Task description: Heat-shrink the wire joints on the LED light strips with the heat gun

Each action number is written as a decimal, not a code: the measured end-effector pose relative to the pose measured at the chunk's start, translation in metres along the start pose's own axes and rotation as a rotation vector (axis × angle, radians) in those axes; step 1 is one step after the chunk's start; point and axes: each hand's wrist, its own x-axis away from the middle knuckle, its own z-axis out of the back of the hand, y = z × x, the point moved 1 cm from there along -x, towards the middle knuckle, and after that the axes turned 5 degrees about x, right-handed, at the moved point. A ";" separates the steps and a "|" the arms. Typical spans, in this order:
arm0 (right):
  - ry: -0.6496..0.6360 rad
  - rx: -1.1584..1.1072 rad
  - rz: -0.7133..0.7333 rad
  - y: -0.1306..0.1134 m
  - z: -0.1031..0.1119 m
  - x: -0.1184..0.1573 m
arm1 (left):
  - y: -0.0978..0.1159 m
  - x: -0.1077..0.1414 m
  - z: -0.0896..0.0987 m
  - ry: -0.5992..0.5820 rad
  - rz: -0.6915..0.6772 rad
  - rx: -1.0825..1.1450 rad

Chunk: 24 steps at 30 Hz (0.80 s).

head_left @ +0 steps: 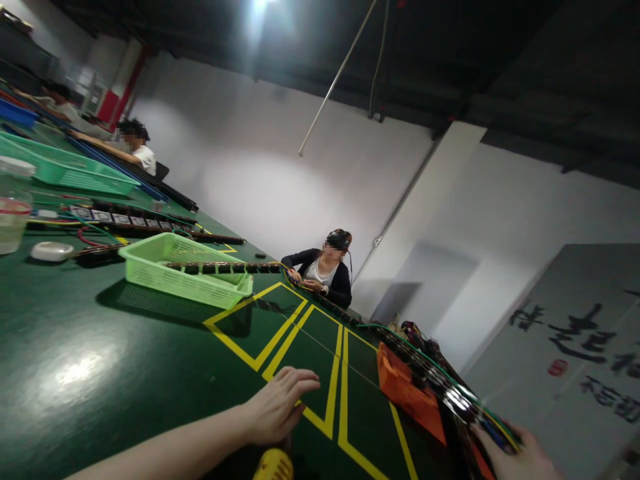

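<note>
My left hand point(283, 403) is over the yellow-taped part of the green table point(165, 373), fingers stretched out and holding nothing. Just below it, at the bottom edge, shows a yellow object point(274, 465), cut off by the frame. At the lower right, my right hand point(520, 453) is wrapped round the near end of a long dark bundle with green, yellow and blue wires point(455, 393). The bundle runs back along the table's right side, beside an orange bin point(410, 393).
A light green basket point(185, 277) holds one end of a dark strip. A person point(325, 273) sits across the table, hands on wires. Further left are a teal basket point(65, 163), a clear jar point(13, 207), a white case point(52, 251) and more people.
</note>
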 end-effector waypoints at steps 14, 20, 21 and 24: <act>-0.285 -0.005 0.134 -0.056 -0.101 -0.001 | -0.001 -0.003 0.001 -0.087 0.099 0.055; -0.163 -0.052 0.158 -0.068 -0.107 -0.002 | -0.014 -0.004 0.002 -0.061 0.122 0.030; -0.151 -0.060 0.167 -0.067 -0.108 0.000 | -0.017 -0.004 0.002 -0.050 0.129 0.026; -0.117 -0.070 0.207 -0.061 -0.108 0.008 | -0.027 -0.003 0.003 0.003 0.169 0.020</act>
